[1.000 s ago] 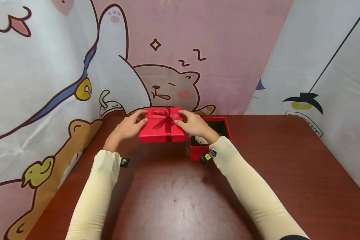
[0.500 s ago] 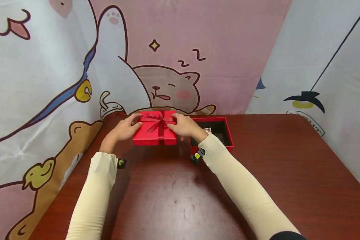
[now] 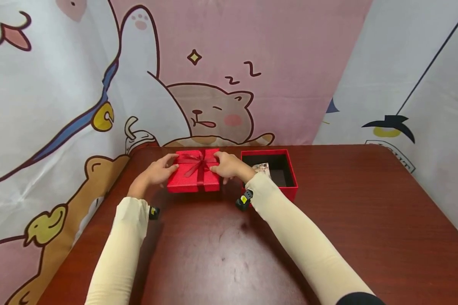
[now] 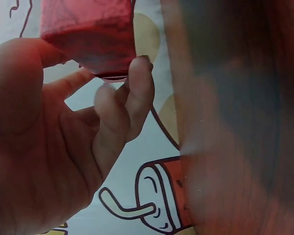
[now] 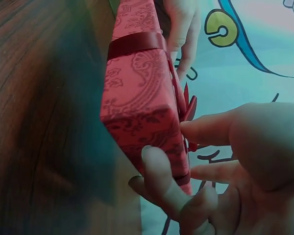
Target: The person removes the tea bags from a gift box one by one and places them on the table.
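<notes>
Left hand (image 3: 156, 173) + right hand (image 3: 229, 165): fingers part-curled, gripping red lid (image 3: 187, 182) at 2 sides | red box (image 3: 289, 193): right of lid, partly hidden by right sleeve (image 3: 301, 237)

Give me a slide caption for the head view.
Left hand and right hand hold a ribbon-tied red lid beside an open red box standing on a brown table.

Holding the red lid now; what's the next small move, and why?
Probably lower the lid onto the table: left grip and right grip hold its opposite sides, and it seems just above the tabletop, beside the open box.
</notes>
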`<state>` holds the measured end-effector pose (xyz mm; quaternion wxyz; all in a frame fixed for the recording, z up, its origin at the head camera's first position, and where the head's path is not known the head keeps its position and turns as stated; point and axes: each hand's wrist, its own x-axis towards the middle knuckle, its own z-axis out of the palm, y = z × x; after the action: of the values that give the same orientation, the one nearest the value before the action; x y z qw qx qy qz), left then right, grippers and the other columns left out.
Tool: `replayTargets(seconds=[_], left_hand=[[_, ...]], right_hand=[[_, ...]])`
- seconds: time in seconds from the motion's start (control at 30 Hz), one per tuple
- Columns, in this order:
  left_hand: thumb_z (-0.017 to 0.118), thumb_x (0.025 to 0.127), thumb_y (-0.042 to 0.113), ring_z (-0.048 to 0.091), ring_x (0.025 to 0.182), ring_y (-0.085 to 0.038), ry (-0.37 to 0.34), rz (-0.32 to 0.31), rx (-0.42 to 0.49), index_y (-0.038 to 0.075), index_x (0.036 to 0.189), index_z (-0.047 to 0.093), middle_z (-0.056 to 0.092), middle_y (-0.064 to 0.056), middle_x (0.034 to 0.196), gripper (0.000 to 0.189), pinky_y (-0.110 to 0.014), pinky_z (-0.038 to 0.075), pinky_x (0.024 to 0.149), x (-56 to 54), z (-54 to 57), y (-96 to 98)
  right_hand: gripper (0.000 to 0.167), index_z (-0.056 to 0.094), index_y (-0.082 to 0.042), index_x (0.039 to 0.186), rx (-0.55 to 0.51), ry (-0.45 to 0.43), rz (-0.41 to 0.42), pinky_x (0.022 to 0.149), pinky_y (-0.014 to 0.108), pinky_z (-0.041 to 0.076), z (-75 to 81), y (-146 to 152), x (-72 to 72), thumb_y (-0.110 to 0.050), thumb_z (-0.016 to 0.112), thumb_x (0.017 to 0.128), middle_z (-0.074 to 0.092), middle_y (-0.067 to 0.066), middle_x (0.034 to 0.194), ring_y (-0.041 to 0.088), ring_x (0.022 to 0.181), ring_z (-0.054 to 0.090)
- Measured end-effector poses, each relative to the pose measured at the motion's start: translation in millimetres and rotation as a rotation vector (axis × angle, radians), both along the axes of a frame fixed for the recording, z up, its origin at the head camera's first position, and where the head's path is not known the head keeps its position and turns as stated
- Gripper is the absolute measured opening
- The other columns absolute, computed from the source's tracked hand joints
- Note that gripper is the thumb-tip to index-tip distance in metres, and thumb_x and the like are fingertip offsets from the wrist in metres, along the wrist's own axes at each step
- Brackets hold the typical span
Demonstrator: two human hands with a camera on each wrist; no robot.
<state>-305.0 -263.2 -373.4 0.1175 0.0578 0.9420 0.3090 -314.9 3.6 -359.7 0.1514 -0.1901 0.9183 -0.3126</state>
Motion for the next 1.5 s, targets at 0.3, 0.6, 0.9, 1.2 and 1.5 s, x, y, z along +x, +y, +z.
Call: replayTargets(seconds=[0.3,0.6,0.9,1.2,1.5], left_hand=[[0.051,0.102,0.025,0.063,0.074,-0.028,-0.052,0.022,0.031,0.015,0.153,0.033,0.050,-0.027,0.136,0.054,-0.034,0.054,0.052,1.3,-11.7,1.0],[0.050,0.102,0.023,0.058,0.106,-0.037,-0.086,0.054,0.060,0.008,0.153,0.027,0.041,-0.027,0.148,0.059,-0.034,0.057,0.057,2.8,-29.3,5.8],[0.050,0.101,0.023,0.052,0.118,-0.039,-0.054,0.035,0.033,0.003,0.151,0.029,0.040,-0.030,0.148,0.057,-0.032,0.056,0.060,3.5,-35.8,7.5],[0.052,0.101,0.023,0.055,0.117,-0.038,-0.046,0.029,-0.034,0.004,0.149,0.033,0.048,-0.029,0.140,0.055,-0.032,0.056,0.062,3.6,-41.7,9.9],[0.053,0.100,0.021,0.059,0.108,-0.036,-0.061,0.031,-0.029,0.004,0.147,0.035,0.049,-0.029,0.138,0.053,-0.033,0.057,0.060,5.7,-40.7,12.4]], right_hand=[[0.062,0.032,-0.005,0.152,0.087,-0.088,-0.043,0.047,0.024,0.048,-8.2,-14.3,-2.8,-0.022,0.058,0.099,0.065,0.013,0.094,0.024,0.067,0.072],[0.027,0.047,0.000,0.119,0.132,-0.123,-0.071,0.042,0.023,0.045,-19.9,-19.9,-1.2,-0.016,0.052,0.097,0.063,0.012,0.076,0.017,0.051,0.063],[0.024,0.046,-0.001,0.116,0.143,-0.167,-0.096,0.043,0.027,0.046,-28.7,-23.8,-6.1,-0.012,0.048,0.094,0.061,0.011,0.067,0.019,0.050,0.061],[0.026,0.047,-0.001,0.118,0.148,-0.151,-0.108,0.045,0.024,0.050,-29.1,-26.8,-2.5,-0.012,0.051,0.095,0.062,0.016,0.087,0.014,0.044,0.058],[0.019,0.047,-0.002,0.107,0.173,-0.140,-0.101,0.056,0.031,0.058,-30.7,-23.4,-0.4,-0.014,0.057,0.096,0.060,0.012,0.072,0.014,0.044,0.058]])
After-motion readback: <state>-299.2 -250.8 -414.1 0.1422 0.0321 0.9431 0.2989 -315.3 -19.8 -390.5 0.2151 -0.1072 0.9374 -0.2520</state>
